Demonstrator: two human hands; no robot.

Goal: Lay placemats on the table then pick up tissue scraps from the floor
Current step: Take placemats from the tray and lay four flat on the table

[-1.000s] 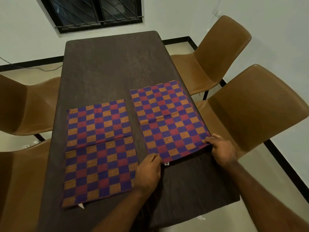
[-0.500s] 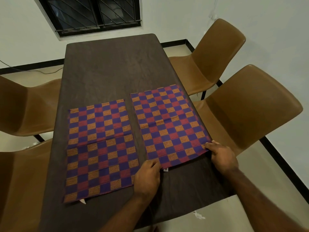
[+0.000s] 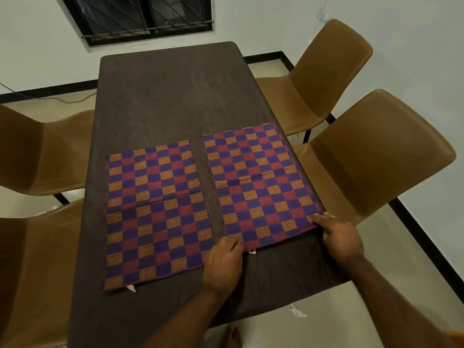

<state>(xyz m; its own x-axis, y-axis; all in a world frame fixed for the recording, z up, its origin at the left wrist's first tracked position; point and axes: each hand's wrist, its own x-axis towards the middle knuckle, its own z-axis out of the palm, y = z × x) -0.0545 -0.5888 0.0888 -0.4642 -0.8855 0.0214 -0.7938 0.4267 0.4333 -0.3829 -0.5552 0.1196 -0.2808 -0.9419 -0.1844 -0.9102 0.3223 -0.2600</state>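
Purple-checked left mat (image 3: 153, 212) and right mat (image 3: 258, 182) lie on the surface (image 3: 170, 96), with fingers of the left hand (image 3: 223, 264) and right hand (image 3: 341, 237) pinching the right mat's near corners, and a tissue scrap (image 3: 297, 313) is yet to be picked off the floor (image 3: 313, 332).

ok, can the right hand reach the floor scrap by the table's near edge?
Probably yes, once freed: the right hand grips the right mat; the scrap lies on bare floor past the table edge, nothing over it.
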